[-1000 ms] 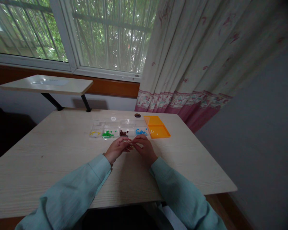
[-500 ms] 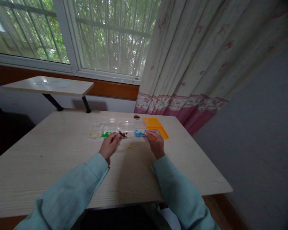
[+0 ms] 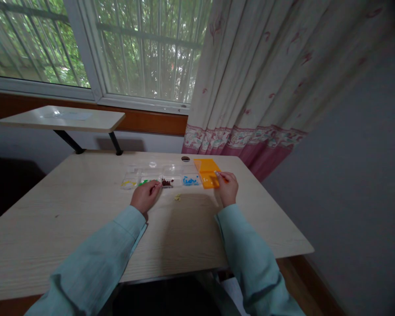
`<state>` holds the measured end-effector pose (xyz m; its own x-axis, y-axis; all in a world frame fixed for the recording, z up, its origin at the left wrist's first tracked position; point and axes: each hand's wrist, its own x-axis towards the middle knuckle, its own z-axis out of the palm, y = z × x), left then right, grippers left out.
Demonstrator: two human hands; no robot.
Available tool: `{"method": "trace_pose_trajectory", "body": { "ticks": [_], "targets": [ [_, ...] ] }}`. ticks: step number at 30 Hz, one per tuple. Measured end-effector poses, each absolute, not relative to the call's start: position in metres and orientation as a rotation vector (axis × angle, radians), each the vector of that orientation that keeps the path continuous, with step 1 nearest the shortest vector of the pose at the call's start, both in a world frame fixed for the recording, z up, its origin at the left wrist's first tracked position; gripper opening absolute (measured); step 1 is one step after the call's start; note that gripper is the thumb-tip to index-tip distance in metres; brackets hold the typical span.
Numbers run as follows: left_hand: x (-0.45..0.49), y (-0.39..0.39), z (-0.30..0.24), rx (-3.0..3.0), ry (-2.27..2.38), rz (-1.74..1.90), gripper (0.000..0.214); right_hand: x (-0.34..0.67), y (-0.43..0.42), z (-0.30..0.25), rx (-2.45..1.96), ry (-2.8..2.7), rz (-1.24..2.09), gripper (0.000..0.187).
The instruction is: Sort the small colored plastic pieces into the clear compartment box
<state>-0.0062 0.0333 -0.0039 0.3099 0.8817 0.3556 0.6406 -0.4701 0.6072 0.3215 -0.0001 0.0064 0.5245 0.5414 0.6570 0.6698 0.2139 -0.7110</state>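
Observation:
Over the front edge of a row of clear plastic boxes (image 3: 178, 181), my left hand (image 3: 145, 195) is closed in a pinch; whatever it holds is too small to make out. Its fingertips lie between green pieces (image 3: 144, 181), which it partly covers, and dark brown pieces (image 3: 166, 182). My right hand (image 3: 228, 189) is pinched too, at the right side of an open orange box (image 3: 205, 179). A tiny pale spot shows at its fingertips, too small to name. Blue pieces (image 3: 190, 180) and yellow pieces (image 3: 128, 184) fill other boxes. Small pale yellow pieces (image 3: 177, 197) lie loose between the hands.
The boxes stand toward the back of a light wooden table (image 3: 95, 228). A raised shelf (image 3: 66, 119) on dark supports is at the back left. Behind are a window (image 3: 145, 57) and a curtain (image 3: 243, 87); a round hole (image 3: 185, 159) is near the table's rear edge.
My right hand has moved right, from the blue pieces to the orange box's right side. My left hand has shifted slightly left, uncovering more brown pieces. The view has shifted a little.

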Motion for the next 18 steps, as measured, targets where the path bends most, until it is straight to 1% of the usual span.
{"method": "trace_pose_trajectory", "body": {
  "ticks": [4, 9, 18],
  "targets": [
    [-0.005, 0.033, -0.004, 2.250, 1.364, 0.916, 0.038, 0.332, 0.003, -0.003, -1.520, -1.117, -0.113, 0.033],
    [-0.007, 0.034, -0.004, 2.246, 1.365, 0.920, 0.038, 0.339, 0.007, -0.013, -1.672, -1.179, -0.185, 0.032],
    [-0.006, 0.033, -0.004, 2.287, 1.385, 0.917, 0.038, 0.336, 0.007, -0.026, -1.890, -1.340, -0.210, 0.027]
  ]
}}
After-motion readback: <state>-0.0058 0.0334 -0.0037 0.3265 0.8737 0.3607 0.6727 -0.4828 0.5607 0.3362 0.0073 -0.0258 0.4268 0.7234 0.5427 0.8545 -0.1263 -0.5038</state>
